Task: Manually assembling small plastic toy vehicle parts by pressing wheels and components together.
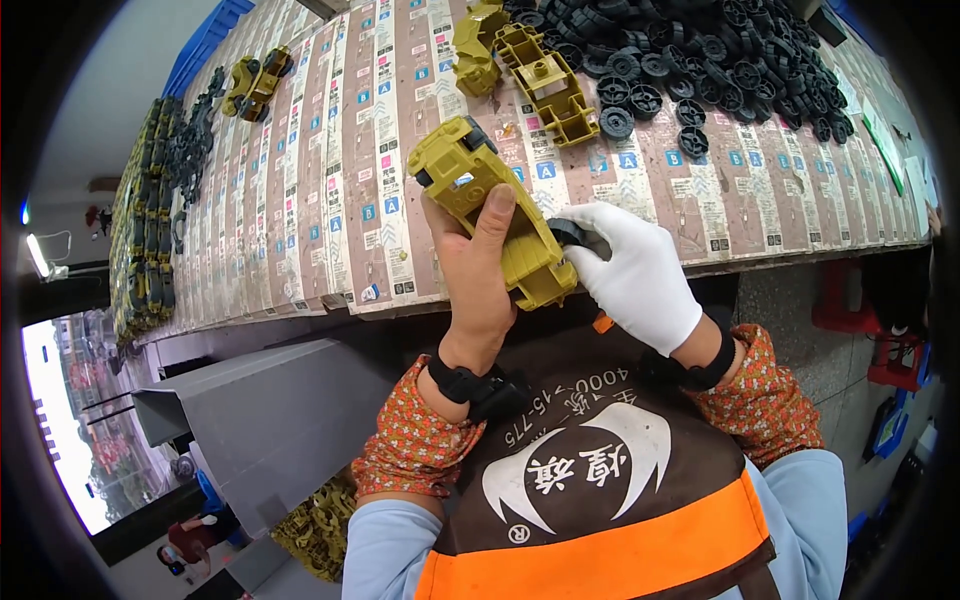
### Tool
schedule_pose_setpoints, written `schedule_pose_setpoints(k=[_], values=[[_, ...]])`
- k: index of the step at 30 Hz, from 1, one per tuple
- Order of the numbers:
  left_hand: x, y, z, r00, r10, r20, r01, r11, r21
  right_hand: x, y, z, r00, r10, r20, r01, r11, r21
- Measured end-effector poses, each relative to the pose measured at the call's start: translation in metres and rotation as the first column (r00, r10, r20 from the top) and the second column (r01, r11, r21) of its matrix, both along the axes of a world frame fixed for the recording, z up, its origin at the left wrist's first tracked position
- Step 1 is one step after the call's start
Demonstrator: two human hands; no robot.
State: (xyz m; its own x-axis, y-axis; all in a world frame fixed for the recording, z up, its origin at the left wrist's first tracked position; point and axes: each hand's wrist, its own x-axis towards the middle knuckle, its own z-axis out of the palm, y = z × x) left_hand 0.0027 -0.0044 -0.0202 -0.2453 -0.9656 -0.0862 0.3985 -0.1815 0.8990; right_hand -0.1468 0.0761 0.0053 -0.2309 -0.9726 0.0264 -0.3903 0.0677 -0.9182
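Note:
My left hand (478, 275), bare, grips an olive-yellow plastic toy truck body (490, 215) above the table's near edge, thumb across its side. My right hand (632, 272), in a white glove, presses a black plastic wheel (577, 234) against the truck's near right corner. Both hands touch the toy. A black wrist strap sits on each wrist.
The table (330, 220) is covered with printed paper sheets. A heap of black wheels (700, 60) lies at the back right, with olive chassis parts (545, 85) beside it. An assembled truck (255, 85) and rows of parts (150, 210) lie at the left. A grey bin (270, 420) stands below.

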Motion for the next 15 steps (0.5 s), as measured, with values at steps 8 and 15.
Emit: schedule_pose_setpoints(k=[8,15], values=[[-0.005,-0.001,0.001,0.994,0.101,-0.042,-0.106,0.985,-0.137,0.005,0.005,0.000,0.992,0.071,-0.104,-0.083,0.989,-0.121],[-0.002,0.022,0.006,0.976,0.213,0.042,-0.199,0.955,-0.220,0.019,0.004,0.012,0.987,0.081,-0.137,-0.106,0.977,-0.187]])
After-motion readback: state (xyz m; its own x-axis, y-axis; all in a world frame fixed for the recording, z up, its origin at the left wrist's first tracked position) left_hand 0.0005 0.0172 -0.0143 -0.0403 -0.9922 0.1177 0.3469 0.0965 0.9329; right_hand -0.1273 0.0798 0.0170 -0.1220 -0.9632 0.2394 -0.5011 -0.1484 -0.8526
